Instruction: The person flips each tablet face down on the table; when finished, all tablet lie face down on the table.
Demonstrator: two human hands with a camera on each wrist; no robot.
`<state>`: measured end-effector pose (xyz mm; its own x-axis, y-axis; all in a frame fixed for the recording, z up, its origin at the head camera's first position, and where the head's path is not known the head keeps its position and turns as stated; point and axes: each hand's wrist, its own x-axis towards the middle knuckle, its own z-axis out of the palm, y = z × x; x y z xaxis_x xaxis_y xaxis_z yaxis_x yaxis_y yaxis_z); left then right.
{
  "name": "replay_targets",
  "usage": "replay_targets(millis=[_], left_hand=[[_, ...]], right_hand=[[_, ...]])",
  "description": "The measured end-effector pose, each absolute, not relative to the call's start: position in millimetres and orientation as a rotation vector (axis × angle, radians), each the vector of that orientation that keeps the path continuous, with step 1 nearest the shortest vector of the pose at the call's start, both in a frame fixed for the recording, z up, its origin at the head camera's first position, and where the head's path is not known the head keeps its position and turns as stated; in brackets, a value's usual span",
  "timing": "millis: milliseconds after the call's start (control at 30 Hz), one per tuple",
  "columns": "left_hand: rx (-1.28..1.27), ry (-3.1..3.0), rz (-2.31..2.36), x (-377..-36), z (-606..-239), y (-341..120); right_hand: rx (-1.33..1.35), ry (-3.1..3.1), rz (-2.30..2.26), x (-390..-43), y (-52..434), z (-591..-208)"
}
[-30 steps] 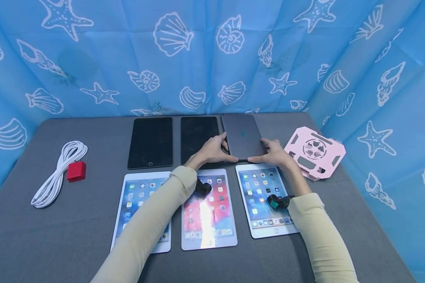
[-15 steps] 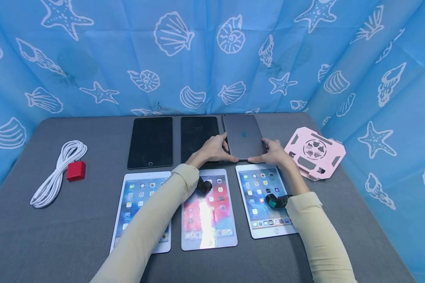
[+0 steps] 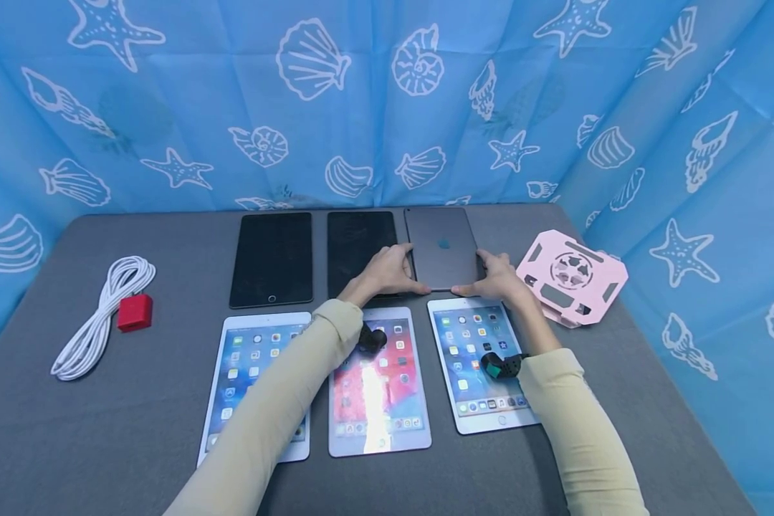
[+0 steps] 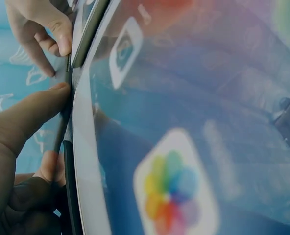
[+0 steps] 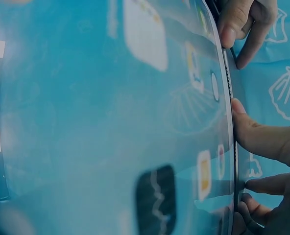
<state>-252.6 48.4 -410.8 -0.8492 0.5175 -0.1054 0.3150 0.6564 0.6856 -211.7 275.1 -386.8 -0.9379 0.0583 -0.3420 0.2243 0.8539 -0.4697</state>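
Note:
A dark grey tablet lies back side up at the far edge of the table, the logo on its back showing. My left hand grips its near left corner, thumb on the near edge and fingers along the left side. At the near right corner my right hand holds it the same way. In the left wrist view the left thumb presses the tablet's thin edge; in the right wrist view the right thumb does likewise. The fingertips under the tablet are partly hidden.
Two black tablets lie to the left in the back row. Three white tablets with lit screens form the front row beneath my forearms. A pink fan stand sits at right; a white cable and red block at left.
The grey tablet has shifted very slightly right, widening the gap to the black tablet beside it. Both hands keep their hold. The head view has moved a little.

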Motion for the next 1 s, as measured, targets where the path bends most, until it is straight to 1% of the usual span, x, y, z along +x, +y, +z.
replay_targets(millis=[433,600,833,1000], left_hand=[[0.666,2.641,0.887,-250.4,-410.1,49.2],[0.721,2.642,0.895,-247.6,-409.8,46.0],[0.881,2.537,1.052,-246.0,-411.2,31.9],[0.903,2.560,1.066,-245.7,-406.4,14.5]], right_hand=[[0.209,2.727,-0.732,-211.0,273.7,-385.9],[0.186,2.782,-0.748,-205.4,267.9,-380.7],[0.042,2.818,-0.892,-197.9,251.8,-365.9],[-0.060,2.814,-0.956,-196.9,237.0,-358.0]])
